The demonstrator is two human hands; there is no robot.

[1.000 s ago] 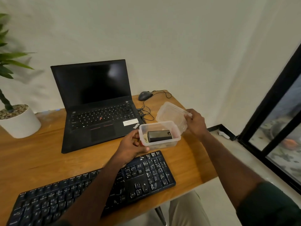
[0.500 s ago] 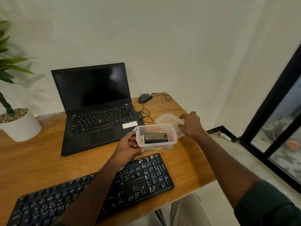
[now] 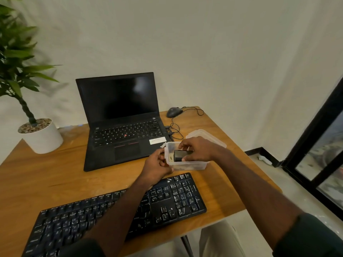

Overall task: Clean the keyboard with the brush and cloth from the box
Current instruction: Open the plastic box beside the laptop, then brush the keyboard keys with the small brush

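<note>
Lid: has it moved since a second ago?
Yes. The lid went from raised beside the box down onto the table, right of the laptop.

The laptop point(image 3: 122, 125) carries a slanted "ThinkPad" wordmark at the 4 o'clock corner of its palm rest, partly cut off by the box point(image 3: 185, 164). Just toward 10 o'clock from it sits a white sticker point(image 3: 157, 140) whose print is too small to read. The black keyboard point(image 3: 118, 212) shows white key legends, among them "Ctrl" along its near row; most are blurred.
</note>
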